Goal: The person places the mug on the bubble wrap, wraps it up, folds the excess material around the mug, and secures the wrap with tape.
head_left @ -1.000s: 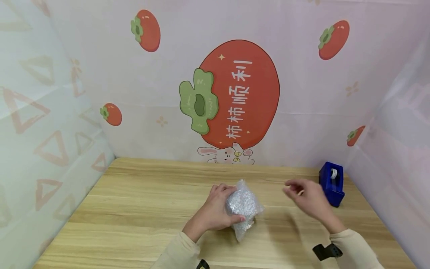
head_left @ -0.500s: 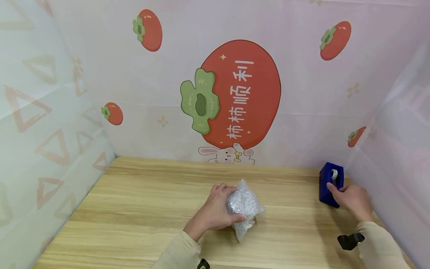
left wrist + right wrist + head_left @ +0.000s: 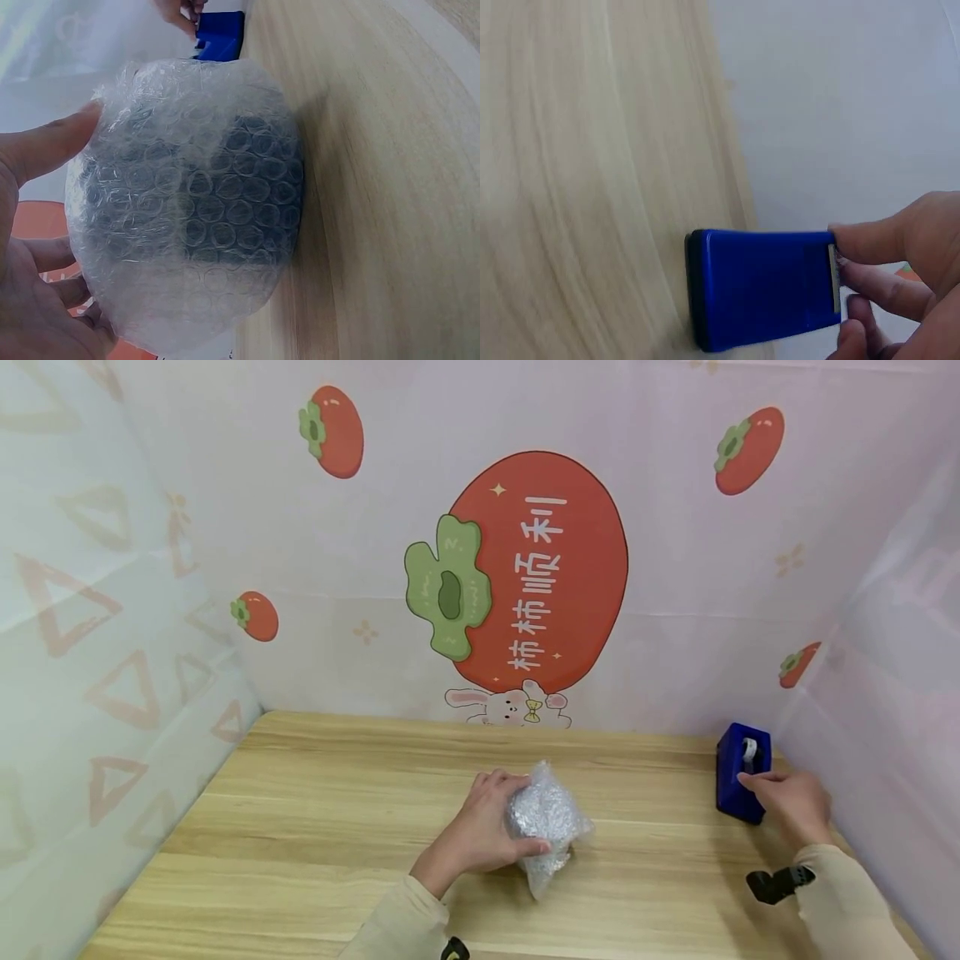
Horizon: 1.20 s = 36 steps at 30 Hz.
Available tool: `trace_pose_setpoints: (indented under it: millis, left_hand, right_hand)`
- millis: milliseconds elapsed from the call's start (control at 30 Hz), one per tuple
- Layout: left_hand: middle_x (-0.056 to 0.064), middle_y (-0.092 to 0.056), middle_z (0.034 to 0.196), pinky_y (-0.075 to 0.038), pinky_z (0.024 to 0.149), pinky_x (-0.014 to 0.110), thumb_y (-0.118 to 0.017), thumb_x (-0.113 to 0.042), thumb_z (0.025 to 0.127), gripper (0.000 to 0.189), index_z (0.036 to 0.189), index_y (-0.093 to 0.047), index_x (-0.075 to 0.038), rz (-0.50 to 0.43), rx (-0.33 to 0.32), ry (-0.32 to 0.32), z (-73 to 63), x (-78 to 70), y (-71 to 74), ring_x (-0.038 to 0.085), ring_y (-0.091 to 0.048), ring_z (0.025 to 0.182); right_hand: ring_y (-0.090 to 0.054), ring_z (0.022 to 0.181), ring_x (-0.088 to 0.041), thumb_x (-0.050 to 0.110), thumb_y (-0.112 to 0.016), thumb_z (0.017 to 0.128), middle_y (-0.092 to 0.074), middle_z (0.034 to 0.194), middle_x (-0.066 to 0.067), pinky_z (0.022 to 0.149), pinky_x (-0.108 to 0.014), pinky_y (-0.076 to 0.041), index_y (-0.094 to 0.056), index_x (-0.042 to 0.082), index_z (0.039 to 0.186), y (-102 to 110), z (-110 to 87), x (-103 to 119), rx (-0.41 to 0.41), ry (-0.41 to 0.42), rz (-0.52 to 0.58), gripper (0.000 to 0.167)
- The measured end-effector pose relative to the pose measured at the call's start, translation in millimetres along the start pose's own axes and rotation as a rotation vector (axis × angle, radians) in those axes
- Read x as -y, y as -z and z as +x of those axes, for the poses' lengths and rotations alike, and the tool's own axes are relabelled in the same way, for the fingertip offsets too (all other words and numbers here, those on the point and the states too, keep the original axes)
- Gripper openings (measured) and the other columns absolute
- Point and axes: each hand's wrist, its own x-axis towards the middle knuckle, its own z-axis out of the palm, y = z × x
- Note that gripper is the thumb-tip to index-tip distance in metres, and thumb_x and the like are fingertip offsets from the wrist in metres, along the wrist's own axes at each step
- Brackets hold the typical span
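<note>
My left hand point(image 3: 483, 828) grips a round bubble-wrapped bundle point(image 3: 549, 814) on the table, thumb on the near side and fingers over the far side. Close up in the left wrist view, something dark shows through the bubble wrap point(image 3: 232, 187); its kind is hidden. At the right, my right hand point(image 3: 797, 803) is at a blue tape dispenser point(image 3: 728, 781) with a small tape roll point(image 3: 749, 748) in it. The thumb and forefinger pinch the clear tape end point(image 3: 842, 262) at the dispenser's metal cutting edge point(image 3: 833, 279).
The wood-grain table point(image 3: 322, 827) reaches back to a pale cloth wall point(image 3: 360, 677) printed with persimmons and a rabbit. Side cloths point(image 3: 885, 760) border it left and right. The dispenser stands near the table's back right corner.
My right hand has moved right, from between the bundle and the dispenser, onto the dispenser's front, where its fingers now meet the tape. My left hand and the bundle have stayed put.
</note>
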Motion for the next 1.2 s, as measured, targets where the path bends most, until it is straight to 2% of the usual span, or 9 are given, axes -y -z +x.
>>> trace_pose_setpoints:
  millis: [167,267,400,533,633,733,833,967,1200]
  left_hand:
    - [0.007,-0.056,0.128,-0.044,0.104,0.046,-0.088,-0.045,0.075,0.084,0.142,-0.055,-0.006,0.003,0.010,0.011,0.4,-1.6,-0.3,0.024,-0.046,0.120]
    - [0.006,-0.056,0.128,-0.044,0.104,0.045,-0.088,-0.044,0.075,0.084,0.142,-0.055,-0.007,0.003,0.017,0.020,0.4,-2.1,-0.3,0.023,-0.046,0.121]
    - [0.005,-0.056,0.127,-0.044,0.104,0.045,-0.089,-0.043,0.074,0.083,0.141,-0.056,-0.006,0.000,0.015,0.018,0.2,-2.0,-0.2,0.023,-0.046,0.120]
    - [0.005,-0.056,0.126,-0.044,0.104,0.046,-0.088,-0.044,0.074,0.083,0.142,-0.056,-0.007,-0.004,0.012,0.021,-0.5,-2.0,-0.4,0.023,-0.046,0.120]
    - [0.005,-0.056,0.127,-0.045,0.103,0.046,-0.088,-0.044,0.075,0.083,0.142,-0.056,-0.007,-0.002,0.011,0.019,-0.6,-1.4,-0.4,0.024,-0.046,0.121]
    - [0.006,-0.056,0.126,-0.045,0.102,0.047,-0.088,-0.044,0.075,0.084,0.141,-0.056,-0.005,0.002,0.008,0.011,-0.4,-0.8,-0.5,0.025,-0.046,0.120]
    - [0.006,-0.056,0.126,-0.046,0.102,0.047,-0.088,-0.044,0.075,0.083,0.141,-0.056,-0.005,0.002,0.010,0.011,-0.5,-0.7,-0.8,0.025,-0.046,0.119]
    - [0.006,-0.056,0.127,-0.045,0.102,0.047,-0.089,-0.044,0.074,0.083,0.141,-0.056,-0.005,0.002,0.013,0.018,-0.5,-1.3,-0.5,0.025,-0.046,0.119]
    - [0.004,-0.055,0.128,-0.045,0.103,0.047,-0.088,-0.044,0.075,0.083,0.142,-0.056,-0.008,-0.004,0.020,0.039,0.3,-1.6,-0.9,0.024,-0.045,0.120]
  right_hand:
    - [-0.058,0.062,-0.024,0.030,-0.068,0.093,-0.066,0.066,-0.005,0.053,-0.033,-0.044,-0.075,-0.002,0.079,-2.7,0.4,11.1,-0.075,-0.007,-0.025,0.036]
    - [-0.048,0.049,-0.019,0.026,-0.062,0.094,-0.053,0.051,-0.001,0.049,-0.035,-0.041,-0.063,0.006,0.058,-5.8,-0.8,13.1,-0.069,-0.037,-0.012,0.041]
    - [-0.057,0.051,-0.017,0.024,-0.057,0.098,-0.046,0.047,-0.002,0.054,-0.035,-0.050,-0.045,0.013,0.052,-4.3,-0.6,13.4,-0.029,-0.094,0.075,0.048]
    - [-0.063,0.066,-0.010,0.020,-0.056,0.099,-0.059,0.083,-0.007,0.069,-0.035,-0.059,-0.050,0.009,0.066,-0.7,-0.5,14.6,0.017,-0.165,0.303,0.036]
    - [-0.058,0.077,-0.006,0.019,-0.058,0.100,-0.051,0.109,-0.008,0.074,-0.030,-0.059,-0.053,0.007,0.083,-1.4,-4.4,14.2,0.028,-0.218,0.536,0.022]
    - [-0.054,0.082,-0.011,0.017,-0.059,0.101,-0.048,0.107,-0.004,0.074,-0.029,-0.059,-0.052,0.008,0.099,-5.3,-11.3,12.6,0.009,-0.277,0.793,0.012]
    - [-0.054,0.080,-0.012,0.015,-0.063,0.099,-0.051,0.099,0.001,0.072,-0.032,-0.060,-0.047,0.017,0.125,-9.7,-17.8,10.9,-0.024,-0.348,1.015,0.030]
    - [-0.056,0.078,-0.012,0.022,-0.064,0.100,-0.057,0.089,0.006,0.069,-0.037,-0.061,-0.044,0.024,0.128,-13.6,-21.6,9.7,-0.014,-0.422,1.100,0.034]
    - [-0.068,0.079,-0.013,0.016,-0.053,0.104,-0.062,0.082,0.000,0.074,-0.036,-0.060,-0.046,0.020,0.124,-12.2,-22.7,9.8,0.086,-0.502,1.272,0.021]
